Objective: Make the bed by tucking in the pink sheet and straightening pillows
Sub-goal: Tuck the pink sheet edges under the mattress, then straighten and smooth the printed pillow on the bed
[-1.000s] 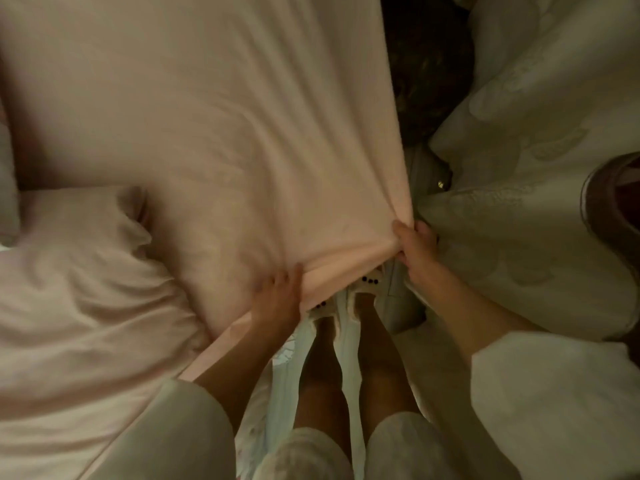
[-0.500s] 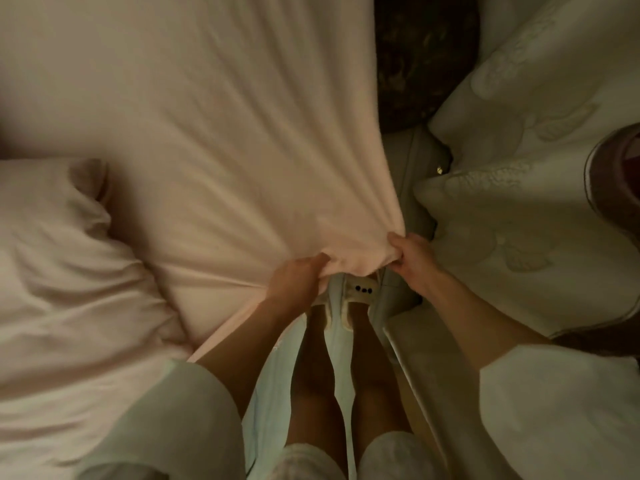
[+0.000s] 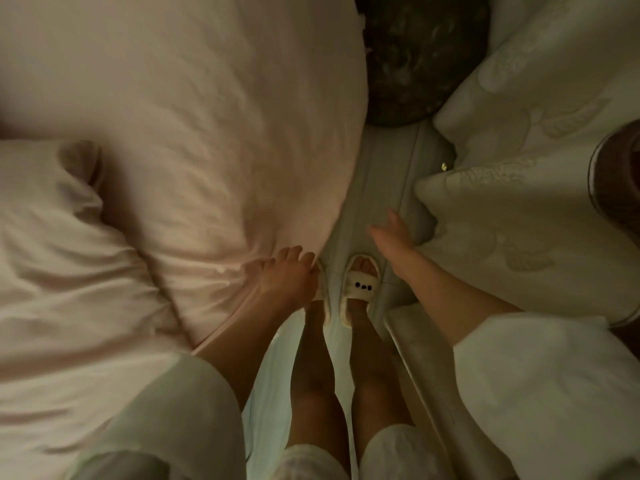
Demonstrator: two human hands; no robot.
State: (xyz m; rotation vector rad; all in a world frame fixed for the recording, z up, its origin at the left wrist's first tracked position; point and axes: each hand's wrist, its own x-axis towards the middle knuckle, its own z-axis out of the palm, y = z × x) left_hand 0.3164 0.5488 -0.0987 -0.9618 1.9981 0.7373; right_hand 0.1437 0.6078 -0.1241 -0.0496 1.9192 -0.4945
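The pink sheet (image 3: 194,133) covers the mattress across the left and centre, with creases running toward its near corner. My left hand (image 3: 284,275) lies on that corner, its fingers curled over the sheet's edge and gripping it. My right hand (image 3: 391,233) hangs free over the floor beside the bed, fingers straight, holding nothing. A rumpled pink pillow (image 3: 52,271) lies at the left on the bed.
I stand in a narrow aisle of pale floor (image 3: 381,174), wearing white slippers (image 3: 360,285). White embroidered bedding (image 3: 519,220) crowds the right side. A dark round rug (image 3: 415,57) lies at the far end, and a round brown object (image 3: 620,174) sits at the right edge.
My right hand let go of the sheet's corner and moved right, away from the bed. The lifted sheet edge dropped down over the mattress corner, with my left hand still on it.
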